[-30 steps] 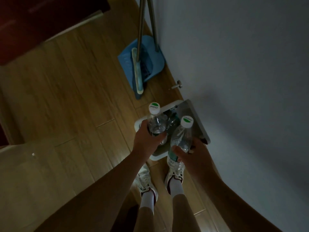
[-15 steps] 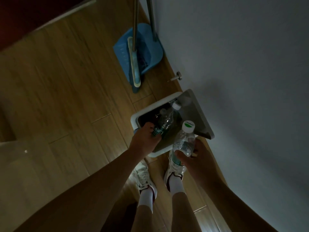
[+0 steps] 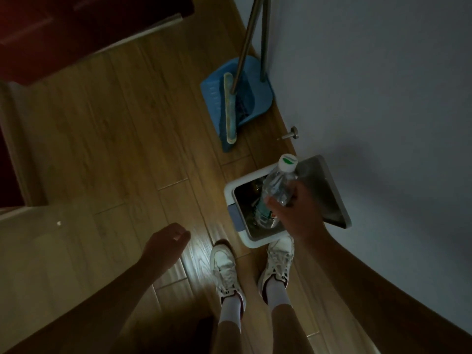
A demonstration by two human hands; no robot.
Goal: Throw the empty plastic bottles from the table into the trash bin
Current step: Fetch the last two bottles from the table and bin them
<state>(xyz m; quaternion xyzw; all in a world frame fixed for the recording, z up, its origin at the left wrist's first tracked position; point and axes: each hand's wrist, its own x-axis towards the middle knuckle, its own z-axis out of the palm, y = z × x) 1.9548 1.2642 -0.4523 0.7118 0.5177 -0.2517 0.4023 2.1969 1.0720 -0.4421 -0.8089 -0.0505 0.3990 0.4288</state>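
Note:
A white trash bin (image 3: 231, 189) stands open on the wood floor against the wall, its grey lid (image 3: 327, 192) tipped up to the right. My right hand (image 3: 293, 213) grips a clear plastic bottle (image 3: 277, 186) with a white and green cap, held upright over the bin's opening. Dark shapes lie inside the bin; I cannot make them out. My left hand (image 3: 166, 242) hangs to the left of the bin over the floor, fingers loosely curled and holding nothing.
A blue dustpan (image 3: 212, 98) and a broom (image 3: 229, 111) lean on the grey wall (image 3: 383, 98) beyond the bin. A metal door stop (image 3: 292, 132) sticks out by the baseboard. My two white shoes (image 3: 224, 267) stand just in front of the bin. A dark door (image 3: 38, 29) is at far left.
My left hand let its bottle drop into the bin and swung back to the left, empty. My right hand moved the other bottle forward over the bin opening.

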